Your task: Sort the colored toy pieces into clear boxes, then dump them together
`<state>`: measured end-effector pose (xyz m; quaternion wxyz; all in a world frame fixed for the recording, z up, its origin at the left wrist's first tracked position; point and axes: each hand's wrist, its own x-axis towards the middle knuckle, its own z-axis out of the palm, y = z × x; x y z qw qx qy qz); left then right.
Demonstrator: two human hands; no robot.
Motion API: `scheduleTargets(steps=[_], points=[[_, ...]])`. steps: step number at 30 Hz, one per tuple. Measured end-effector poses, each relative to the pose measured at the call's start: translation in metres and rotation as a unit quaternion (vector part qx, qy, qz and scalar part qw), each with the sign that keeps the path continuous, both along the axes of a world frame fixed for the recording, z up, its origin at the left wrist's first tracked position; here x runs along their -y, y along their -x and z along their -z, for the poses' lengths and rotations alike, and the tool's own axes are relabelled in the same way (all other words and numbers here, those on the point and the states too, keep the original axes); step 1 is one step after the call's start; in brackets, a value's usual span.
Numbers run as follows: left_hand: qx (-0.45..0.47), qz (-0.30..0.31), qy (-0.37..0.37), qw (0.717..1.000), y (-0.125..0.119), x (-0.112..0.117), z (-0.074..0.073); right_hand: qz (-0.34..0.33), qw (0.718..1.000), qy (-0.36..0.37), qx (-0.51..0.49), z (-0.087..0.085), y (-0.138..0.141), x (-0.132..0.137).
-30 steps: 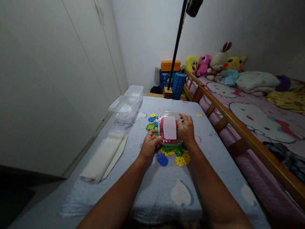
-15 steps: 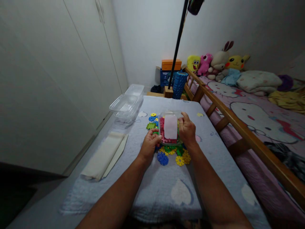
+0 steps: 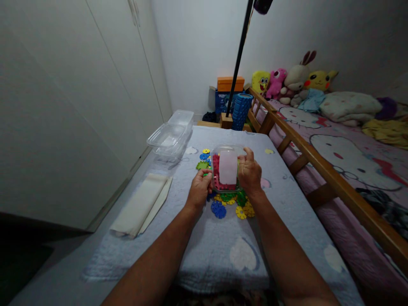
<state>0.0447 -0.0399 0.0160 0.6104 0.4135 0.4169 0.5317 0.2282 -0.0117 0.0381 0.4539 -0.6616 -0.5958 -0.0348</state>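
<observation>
Both hands grip a clear plastic container [image 3: 226, 189] from its two sides, above the table. Red pieces [image 3: 216, 174] show through its wall, and a blank pale label [image 3: 228, 167] sits on the face toward me. My left hand [image 3: 200, 187] pinches the lower left edge, its fingertips partly behind the container. My right hand [image 3: 250, 171] is closed around the upper right side. Under and around the container lie notched plastic discs: blue discs [image 3: 218, 209], yellow discs [image 3: 245, 211] and a green piece [image 3: 202, 165]. The container hides some of them.
Clear plastic boxes [image 3: 168, 138] stand at the table's back left. A folded beige cloth [image 3: 142, 205] lies at the left. A wooden bed rail [image 3: 299, 159] runs along the right side. Behind the table, a black pole [image 3: 237, 63] rises beside a blue foam roller [image 3: 242, 111].
The container and both hands stay almost in place. My left fingers have shifted slightly along the container's left edge. The whole view has moved a little.
</observation>
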Motion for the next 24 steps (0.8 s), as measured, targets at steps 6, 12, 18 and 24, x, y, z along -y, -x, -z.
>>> scheduleTargets(steps=[6, 12, 18, 24], points=[[-0.023, -0.001, -0.012, 1.000, 0.003, -0.001, -0.006, -0.009, 1.000, 0.016, -0.013, -0.002, 0.005, 0.004], [0.012, 0.022, 0.006, 1.000, 0.005, -0.003, -0.002, -0.003, 0.999, 0.035, -0.026, -0.005, 0.008, 0.007], [0.079, 0.051, 0.028, 0.995, 0.004, -0.006, 0.002, -0.065, 0.994, 0.035, -0.082, -0.005, 0.003, 0.006], [0.116, 0.051, 0.034, 0.991, 0.002, -0.005, 0.000, -0.109, 0.970, 0.095, -0.194, -0.002, -0.013, 0.012]])
